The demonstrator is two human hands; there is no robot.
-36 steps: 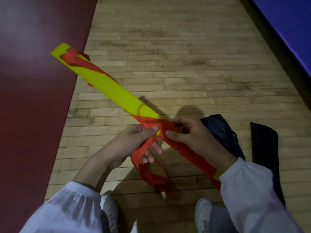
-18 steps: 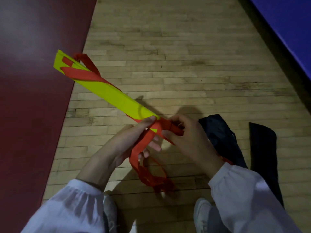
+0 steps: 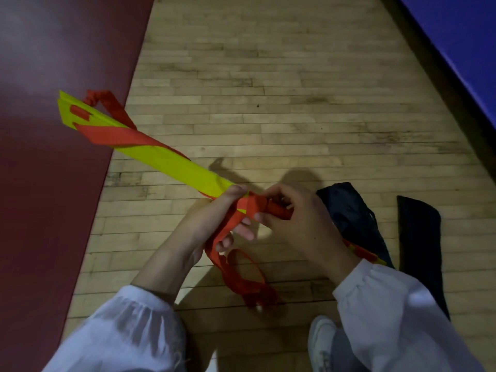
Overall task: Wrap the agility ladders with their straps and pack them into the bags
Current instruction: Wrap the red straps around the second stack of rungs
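Observation:
A stack of yellow agility ladder rungs (image 3: pixel 166 159) slants from upper left down to my hands, above the wooden floor. Its red strap (image 3: pixel 120 135) crosses the far end and loops loose (image 3: pixel 241 280) below my hands. My left hand (image 3: pixel 214 218) grips the bundle from below, the strap running over its fingers. My right hand (image 3: pixel 298 224) pinches a wound turn of red strap at the bundle's middle. The near end of the ladder (image 3: pixel 365 255) pokes out behind my right wrist. Two dark bags (image 3: pixel 351 213) (image 3: pixel 418 237) lie on the floor to the right.
A dark red mat (image 3: pixel 53 183) covers the floor on the left. A blue mat (image 3: pixel 461 41) borders the upper right. My white shoes (image 3: pixel 322 342) are at the bottom, and open wooden floor (image 3: pixel 268 76) stretches ahead.
The bundle's far end has dropped lower and turned, and a strap loop has sprung up there. My right hand has rolled further over the strap at the middle.

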